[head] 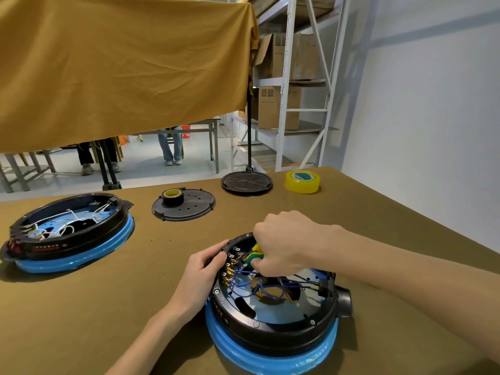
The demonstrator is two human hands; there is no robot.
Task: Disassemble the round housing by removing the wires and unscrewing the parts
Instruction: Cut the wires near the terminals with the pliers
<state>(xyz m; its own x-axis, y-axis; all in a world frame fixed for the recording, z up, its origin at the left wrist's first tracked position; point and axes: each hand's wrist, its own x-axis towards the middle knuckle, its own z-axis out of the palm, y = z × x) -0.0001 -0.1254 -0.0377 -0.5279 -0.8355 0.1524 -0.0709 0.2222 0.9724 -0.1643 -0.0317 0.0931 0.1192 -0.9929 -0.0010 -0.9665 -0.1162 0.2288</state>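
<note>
While sitting at about 5 o'clock on the table (94, 307), the round housing (273, 320) is being held open side up, black body on a blue base ring, blue wires (259, 289) looping inside. Its rim at 10 o'clock is being gripped by the left hand (201, 272), fingers curled over the edge. A green-yellow screwdriver handle (254, 257) is being clasped by the right hand (284, 244), fist closed around it, tip hidden inside the housing. At 9 o'clock a second housing (70, 234) with white wires is being left apart. At 12 o'clock a black perforated cover (189, 209) is being topped by a black tape roll (173, 196); beyond, a ribbed black disc (246, 182) and yellow tape roll (302, 181) are lying near the far edge.
</note>
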